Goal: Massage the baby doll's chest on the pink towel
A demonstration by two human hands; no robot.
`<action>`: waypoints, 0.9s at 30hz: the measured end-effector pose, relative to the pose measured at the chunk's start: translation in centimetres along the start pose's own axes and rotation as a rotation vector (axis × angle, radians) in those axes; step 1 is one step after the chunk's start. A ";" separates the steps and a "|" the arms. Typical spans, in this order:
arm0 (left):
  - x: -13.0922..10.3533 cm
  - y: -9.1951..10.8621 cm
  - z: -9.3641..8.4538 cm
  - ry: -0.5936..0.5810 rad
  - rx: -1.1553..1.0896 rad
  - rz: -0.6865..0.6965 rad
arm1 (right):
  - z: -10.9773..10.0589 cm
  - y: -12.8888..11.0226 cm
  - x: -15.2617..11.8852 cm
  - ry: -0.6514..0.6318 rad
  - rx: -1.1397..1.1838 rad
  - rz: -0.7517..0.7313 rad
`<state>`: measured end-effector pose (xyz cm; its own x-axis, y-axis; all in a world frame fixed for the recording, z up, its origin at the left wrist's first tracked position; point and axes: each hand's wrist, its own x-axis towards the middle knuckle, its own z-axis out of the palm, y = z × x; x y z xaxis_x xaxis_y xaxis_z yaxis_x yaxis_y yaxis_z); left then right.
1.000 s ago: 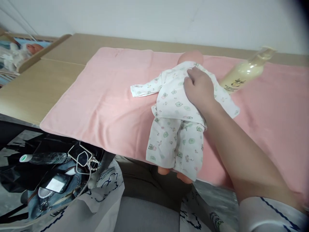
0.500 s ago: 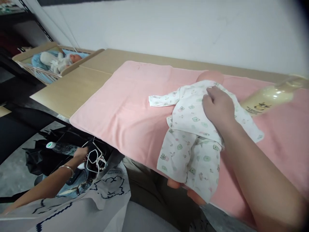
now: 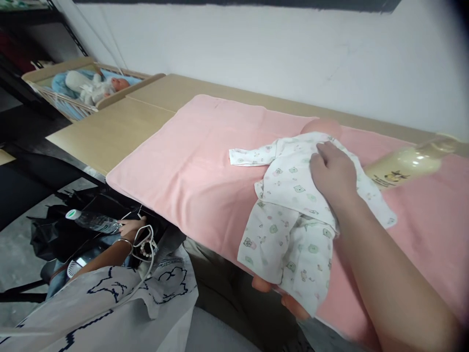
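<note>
Setting: pale wall behind a long wooden table [image 3: 110, 137], seen from above by a seated person.
Landmark: pink towel [image 3: 198, 161] lay spread flat over the table, its near edge hanging just past the table's front.
Doll: a baby doll [image 3: 293, 205] lay face down on the towel's right half, bald head toward the wall, bare feet sticking out past the towel's near edge.
Clothing: the doll was fully dressed in a white printed top and trousers; one sleeve lay stretched out flat toward the towel's middle.
Right hand: right hand [image 3: 335, 173] rested palm down on the doll's upper back, fingers loosely curled against the cloth, pressing rather than gripping.
Left hand: left hand [image 3: 130, 227] was down below the towel's near left corner, fingers closing around a clear water bottle [image 3: 91, 222] in a dark bag [image 3: 54, 234]; whether the grip was complete I cannot tell.
Lotion bottle: a cream-coloured bottle [image 3: 406, 164] lay on its side on the towel's far right, just beside the doll's shoulder.
Crib: well beyond the towel's far left corner, a wooden box [image 3: 44, 85] held a second doll [image 3: 98, 88] on blue bedding.
Progress, as a judgement: dressing looked finished and the doll steadied; the bottle in the bag was not yet lifted out, and the lotion bottle seemed untouched.
</note>
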<state>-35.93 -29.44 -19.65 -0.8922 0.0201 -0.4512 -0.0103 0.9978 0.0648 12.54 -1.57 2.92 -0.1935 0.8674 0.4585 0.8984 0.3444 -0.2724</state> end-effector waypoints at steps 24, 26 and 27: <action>0.1 -1.7 0.8 0.113 -0.142 0.020 | -0.5 -0.8 -0.1 -0.046 0.093 0.101; -0.4 -1.6 0.6 0.096 -0.157 0.037 | -0.5 -0.8 -0.1 -0.046 0.101 0.104; -0.7 -1.5 0.4 0.086 -0.167 0.050 | -0.5 -0.8 -0.1 -0.044 0.102 0.104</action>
<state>-35.13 -30.87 -19.84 -0.9287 0.0567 -0.3664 -0.0334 0.9714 0.2351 12.04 -2.05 3.50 -0.1203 0.9144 0.3865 0.8704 0.2844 -0.4019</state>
